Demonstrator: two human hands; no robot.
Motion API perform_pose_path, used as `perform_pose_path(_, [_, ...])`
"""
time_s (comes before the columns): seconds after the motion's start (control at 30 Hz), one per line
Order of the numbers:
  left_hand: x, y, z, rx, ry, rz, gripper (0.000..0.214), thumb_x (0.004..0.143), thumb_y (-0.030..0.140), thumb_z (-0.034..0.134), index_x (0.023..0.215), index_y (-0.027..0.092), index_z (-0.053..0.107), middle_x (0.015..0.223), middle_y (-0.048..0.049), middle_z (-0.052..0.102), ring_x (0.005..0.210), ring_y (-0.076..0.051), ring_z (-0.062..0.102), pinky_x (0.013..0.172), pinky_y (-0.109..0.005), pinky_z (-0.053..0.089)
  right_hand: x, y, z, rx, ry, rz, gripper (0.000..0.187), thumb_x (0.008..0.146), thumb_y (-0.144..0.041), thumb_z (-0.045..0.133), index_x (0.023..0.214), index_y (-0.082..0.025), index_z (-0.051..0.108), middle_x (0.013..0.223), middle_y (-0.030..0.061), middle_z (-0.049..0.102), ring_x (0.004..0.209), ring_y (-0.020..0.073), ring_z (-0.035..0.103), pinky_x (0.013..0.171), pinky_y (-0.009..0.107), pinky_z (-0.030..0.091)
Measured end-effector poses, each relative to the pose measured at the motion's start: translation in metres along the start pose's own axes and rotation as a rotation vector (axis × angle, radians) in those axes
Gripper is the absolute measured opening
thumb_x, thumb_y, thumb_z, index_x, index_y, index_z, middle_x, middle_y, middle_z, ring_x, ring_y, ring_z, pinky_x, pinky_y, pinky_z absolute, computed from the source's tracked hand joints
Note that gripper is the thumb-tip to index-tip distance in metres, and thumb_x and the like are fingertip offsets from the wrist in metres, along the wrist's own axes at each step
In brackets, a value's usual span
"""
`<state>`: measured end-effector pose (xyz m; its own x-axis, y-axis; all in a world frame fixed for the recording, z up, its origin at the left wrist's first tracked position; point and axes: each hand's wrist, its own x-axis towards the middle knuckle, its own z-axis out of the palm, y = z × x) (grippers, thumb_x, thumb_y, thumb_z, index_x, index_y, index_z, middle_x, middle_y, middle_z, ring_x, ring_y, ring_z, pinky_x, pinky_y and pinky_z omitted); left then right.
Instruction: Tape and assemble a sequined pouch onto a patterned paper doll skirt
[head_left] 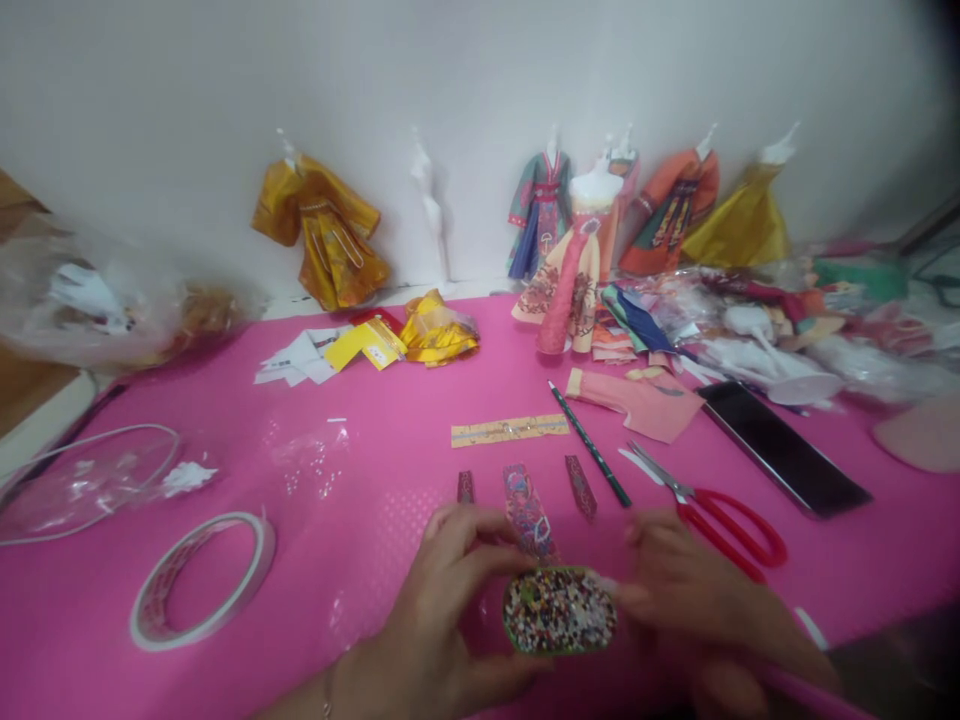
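My left hand [435, 620] and my right hand [690, 590] together hold a small speckled paper piece with a green edge [559, 610] low over the pink table cover [360, 540]. The fingers of both hands pinch its sides, left hand on its left end, right hand on its right end. Just beyond it lie three patterned paper strips: a short dark one [466, 487], a longer floral one [529, 510] and a slanted dark one [581, 487]. Further back lies a yellow paper band [510, 431].
Red-handled scissors [712, 515], a dark pencil [591, 447] and a black phone [784, 447] lie to the right. A tape roll [202, 578] and clear plastic wrap [82, 480] sit at left. Paper-dressed dolls [574, 250] and paper scraps [375, 345] line the back wall.
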<state>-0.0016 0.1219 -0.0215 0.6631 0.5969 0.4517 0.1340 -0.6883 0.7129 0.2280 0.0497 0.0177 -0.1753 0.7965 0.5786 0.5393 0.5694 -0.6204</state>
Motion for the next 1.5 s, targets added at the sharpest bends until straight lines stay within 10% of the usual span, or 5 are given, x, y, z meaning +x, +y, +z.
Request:
perform_pose_path(0.4, [0.004, 0.008, -0.001, 0.057, -0.004, 0.018, 0.059, 0.066, 0.023, 0.085, 0.115, 0.024, 0.052, 0.110, -0.0057, 0.055, 0.101, -0.024, 0.055, 0.088, -0.040, 0.048, 0.001, 0.008, 0.021, 0.006, -0.078, -0.016, 0.016, 0.098, -0.031, 0.054, 0.103, -0.029, 0.070, 0.082, -0.0012, 0.072, 0.079, 0.0161, 0.069, 0.102, 0.041, 0.047])
perform_pose_path(1.5, [0.001, 0.005, 0.001, 0.065, -0.024, 0.036, 0.050, 0.069, 0.026, 0.080, 0.113, 0.025, 0.055, 0.108, -0.0071, 0.057, 0.098, -0.025, 0.057, 0.088, -0.042, 0.048, -0.003, 0.010, 0.030, -0.016, -0.116, -0.066, 0.020, 0.101, -0.029, 0.044, 0.108, -0.028, 0.063, 0.084, -0.0020, 0.075, 0.075, 0.0166, 0.065, 0.088, 0.037, 0.043])
